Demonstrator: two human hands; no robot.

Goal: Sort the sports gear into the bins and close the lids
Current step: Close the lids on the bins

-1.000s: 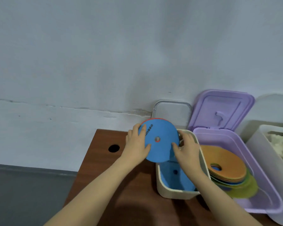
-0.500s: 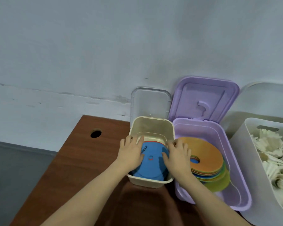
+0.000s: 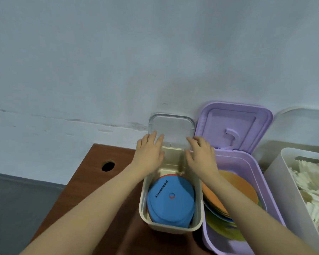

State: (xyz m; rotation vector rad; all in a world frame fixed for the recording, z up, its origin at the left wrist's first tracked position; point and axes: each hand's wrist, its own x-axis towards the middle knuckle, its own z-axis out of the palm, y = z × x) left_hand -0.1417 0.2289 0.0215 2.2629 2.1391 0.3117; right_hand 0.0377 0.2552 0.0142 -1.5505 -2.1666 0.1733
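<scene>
Blue discs [image 3: 170, 200] sit in beige bin [image 3: 143, 199]. My left hand [image 3: 149, 153] and right hand [image 3: 201, 155] reach flat-fingered, gripping nothing, to the upright clear lid [image 3: 171, 126] to fold it shut.

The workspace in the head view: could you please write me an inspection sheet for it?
Surface: brown wooden table with a round cable hole.
Job's things: blue flat discs stacked in the cream plastic bin; its clear hinged lid stands open. Orange, blue and yellow-green discs lie in the lilac plastic bin, lilac lid open. White feathered shuttlecocks fill the white bin.
Clutter: nothing seen.
Grippers: left hand and right hand, fingers straight, reach the clear lid's lower part; contact unclear.
Cables: nothing seen.
Surroundings: grey-blue wall with a crack line.
</scene>
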